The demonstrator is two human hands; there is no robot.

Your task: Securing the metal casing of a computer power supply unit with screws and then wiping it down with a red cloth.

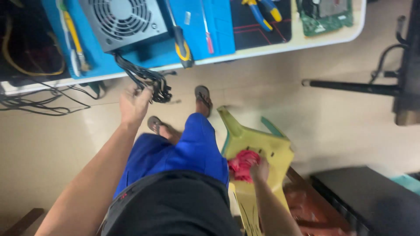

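Note:
My left hand (134, 103) reaches up toward the table edge and touches a bundle of black cables (148, 81) hanging from a grey power supply unit (123, 19) with a round fan grille. My right hand (260, 169) is down at my side, pressed on a crumpled red cloth (242, 164) lying on the seat of a yellow-green plastic chair (258, 144). My legs in blue shorts and sandals are between the two hands.
A white table (306, 41) at the top carries a blue mat (205, 26), screwdrivers (180, 41), blue-and-yellow pliers (262, 13) and a green circuit board (326, 17). Loose wires (35, 105) hang at left. A black stand (372, 87) and a dark box (372, 201) are at right.

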